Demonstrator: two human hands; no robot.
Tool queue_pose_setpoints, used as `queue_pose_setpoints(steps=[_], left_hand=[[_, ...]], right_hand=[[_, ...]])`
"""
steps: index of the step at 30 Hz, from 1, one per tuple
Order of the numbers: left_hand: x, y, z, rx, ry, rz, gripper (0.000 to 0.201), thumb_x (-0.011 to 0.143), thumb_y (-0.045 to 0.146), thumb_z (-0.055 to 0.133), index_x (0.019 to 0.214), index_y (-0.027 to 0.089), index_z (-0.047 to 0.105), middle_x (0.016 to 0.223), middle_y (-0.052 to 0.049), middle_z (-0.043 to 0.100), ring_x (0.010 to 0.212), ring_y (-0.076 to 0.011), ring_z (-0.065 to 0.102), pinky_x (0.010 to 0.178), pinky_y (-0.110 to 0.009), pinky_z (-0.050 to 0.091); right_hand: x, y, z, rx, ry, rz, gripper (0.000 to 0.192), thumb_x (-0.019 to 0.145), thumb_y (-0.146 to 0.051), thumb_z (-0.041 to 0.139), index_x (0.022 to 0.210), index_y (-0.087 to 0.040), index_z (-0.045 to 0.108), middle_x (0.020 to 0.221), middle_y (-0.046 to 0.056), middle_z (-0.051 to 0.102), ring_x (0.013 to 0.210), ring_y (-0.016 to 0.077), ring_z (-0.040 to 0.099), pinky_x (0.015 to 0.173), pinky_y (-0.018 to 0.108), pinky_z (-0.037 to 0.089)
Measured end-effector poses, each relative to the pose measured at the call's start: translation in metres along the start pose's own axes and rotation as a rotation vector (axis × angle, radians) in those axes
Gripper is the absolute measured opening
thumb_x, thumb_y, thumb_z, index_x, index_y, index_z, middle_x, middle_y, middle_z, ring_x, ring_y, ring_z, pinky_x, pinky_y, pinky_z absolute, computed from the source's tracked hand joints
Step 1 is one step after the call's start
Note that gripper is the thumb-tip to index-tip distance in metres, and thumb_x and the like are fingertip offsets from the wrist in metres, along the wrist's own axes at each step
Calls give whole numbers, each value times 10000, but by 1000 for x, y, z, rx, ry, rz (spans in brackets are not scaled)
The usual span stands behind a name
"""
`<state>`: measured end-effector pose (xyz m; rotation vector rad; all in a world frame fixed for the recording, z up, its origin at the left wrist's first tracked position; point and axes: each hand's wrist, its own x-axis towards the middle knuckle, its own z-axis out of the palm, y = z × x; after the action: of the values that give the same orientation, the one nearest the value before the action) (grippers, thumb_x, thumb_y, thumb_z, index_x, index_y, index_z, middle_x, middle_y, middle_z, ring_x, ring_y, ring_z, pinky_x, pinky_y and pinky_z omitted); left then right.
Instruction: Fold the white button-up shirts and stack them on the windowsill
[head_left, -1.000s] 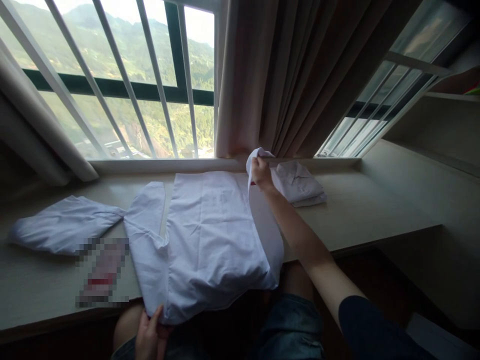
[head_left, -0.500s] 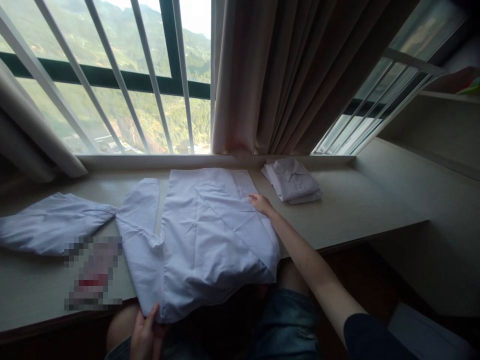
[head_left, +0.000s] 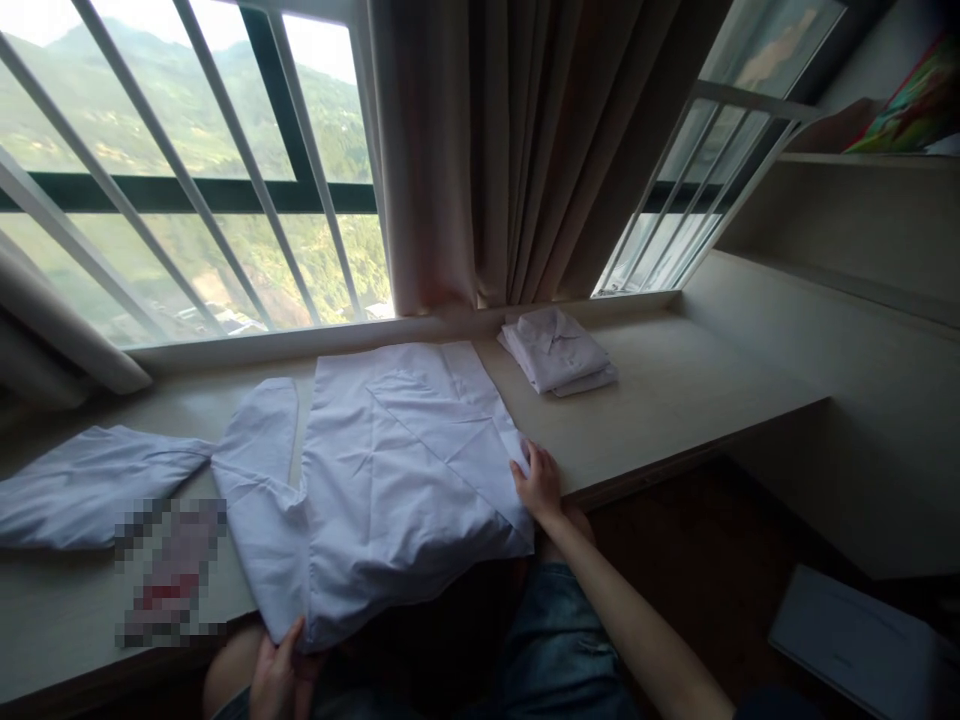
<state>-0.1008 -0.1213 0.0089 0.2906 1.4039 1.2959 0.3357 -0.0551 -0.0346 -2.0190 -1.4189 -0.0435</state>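
the white cotton shirt (head_left: 390,480) lies flat and face down on the pale beige window-side desk (head_left: 697,400), right in front of me. its long axis runs from the hem at 6 o'clock, hanging over the near edge, to the shoulders at 12 o'clock by the white window sill (head_left: 300,338). one sleeve is folded across the back as a slanting band, from upper left down to the right edge; the other sleeve (head_left: 255,470) lies loose at 9 o'clock of the body, cuff pointing to the window.

my right hand (head_left: 538,485) rests open, fingers spread a little, on the shirt's right edge at 3 o'clock, pressing the fold down. my left hand (head_left: 279,680) pinches the hem corner at 7 o'clock, thumb over the cloth.

a folded white shirt (head_left: 559,350) sits at 1 o'clock, well apart from mine. a crumpled white garment (head_left: 90,485) lies at 9 o'clock, its tip just beside the loose sleeve. a blurred pinkish patch (head_left: 172,570) lies at 8 o'clock on the desk.

behind the sill are slanted white window bars (head_left: 225,150) with green hills outside, and a brown pleated curtain (head_left: 517,150) hangs at 12 o'clock. the desk turns a corner at 3 o'clock, with a beige shelf (head_left: 862,160) above it.
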Motion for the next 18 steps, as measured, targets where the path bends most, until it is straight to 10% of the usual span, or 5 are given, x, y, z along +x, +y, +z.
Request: queue_pose_setpoints(steps=[5,13,18], left_hand=[[4,-4,-3,-1,3,-11,345,775,149,670,1110,232,653,919,-13,726,774,-175,695,739,-309,617],[6,-7,-6,-19,-2,-8,338,787,120,648,1113,211,658,920,-19,720,762,-159,691,652,-236,600],[6,-8,-5,-20,-4,-7,388,810,106,625,1179,221,650,942,-26,726,809,-169,698,703,-258,606]], right_hand=[[13,2,-7,-7,34,132,502,902,-457,542,1270,-119,589,1144,189,673,1081,323,593,1007,462,431],[72,-4,-11,6,-222,140,382,847,-359,662,1163,-146,666,1143,133,690,1065,242,616,965,337,440],[75,-40,-20,-99,-170,7,458,847,-301,663,1276,-147,618,1269,161,619,1208,272,527,1066,382,372]])
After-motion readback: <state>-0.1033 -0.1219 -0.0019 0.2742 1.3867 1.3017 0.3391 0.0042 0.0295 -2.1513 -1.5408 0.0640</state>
